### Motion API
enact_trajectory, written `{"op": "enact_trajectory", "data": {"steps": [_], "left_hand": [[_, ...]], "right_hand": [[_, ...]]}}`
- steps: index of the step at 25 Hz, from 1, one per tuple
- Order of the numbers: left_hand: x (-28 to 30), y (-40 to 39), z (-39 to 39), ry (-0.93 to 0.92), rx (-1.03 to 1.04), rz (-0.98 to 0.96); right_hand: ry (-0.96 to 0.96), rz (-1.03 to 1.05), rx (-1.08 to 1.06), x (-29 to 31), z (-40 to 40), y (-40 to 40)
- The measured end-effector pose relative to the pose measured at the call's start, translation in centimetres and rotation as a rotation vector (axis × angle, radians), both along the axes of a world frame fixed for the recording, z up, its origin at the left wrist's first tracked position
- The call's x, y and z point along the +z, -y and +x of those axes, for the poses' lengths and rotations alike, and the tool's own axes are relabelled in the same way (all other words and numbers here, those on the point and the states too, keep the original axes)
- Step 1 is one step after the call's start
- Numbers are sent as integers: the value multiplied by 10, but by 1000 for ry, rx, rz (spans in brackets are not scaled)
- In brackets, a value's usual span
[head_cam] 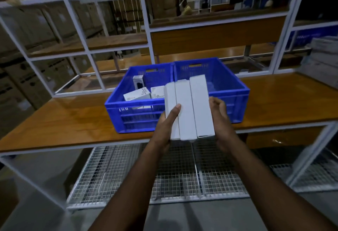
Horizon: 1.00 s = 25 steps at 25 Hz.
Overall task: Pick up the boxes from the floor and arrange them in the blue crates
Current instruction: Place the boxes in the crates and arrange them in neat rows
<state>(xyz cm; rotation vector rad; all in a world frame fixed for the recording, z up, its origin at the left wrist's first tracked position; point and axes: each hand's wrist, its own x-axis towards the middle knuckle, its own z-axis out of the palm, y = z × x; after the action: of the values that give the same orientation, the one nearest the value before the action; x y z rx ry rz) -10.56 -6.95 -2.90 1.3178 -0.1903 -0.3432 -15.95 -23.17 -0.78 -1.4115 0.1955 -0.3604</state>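
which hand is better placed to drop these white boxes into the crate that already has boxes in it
Left, probably. The left hand grips the three white boxes from below with its thumb across them, nearest the left blue crate holding small boxes. The right hand only steadies their right edge.

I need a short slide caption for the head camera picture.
Both hands, left and right, hold three white boxes before two blue crates on a wooden table.

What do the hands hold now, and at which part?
Three white boxes, side by side: left hand grips their lower left edge, right hand their right side.
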Motion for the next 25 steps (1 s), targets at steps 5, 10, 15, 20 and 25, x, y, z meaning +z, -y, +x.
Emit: {"op": "enact_trajectory", "data": {"steps": [5,10,15,20,25], "left_hand": [[39,42,62,168,32,99],[67,80,132,214,140,182],[73,105,214,279,129,344],[49,123,281,207,6,684],[30,144,303,295,-79,1130]], "right_hand": [[57,-6,-5,27,56,39],[70,-85,-61,56,123,67],[-71,-260,-121,73,197,92],[-397,-351,-65,57,259,113],[-629,-432,106,24,291,129]]}}
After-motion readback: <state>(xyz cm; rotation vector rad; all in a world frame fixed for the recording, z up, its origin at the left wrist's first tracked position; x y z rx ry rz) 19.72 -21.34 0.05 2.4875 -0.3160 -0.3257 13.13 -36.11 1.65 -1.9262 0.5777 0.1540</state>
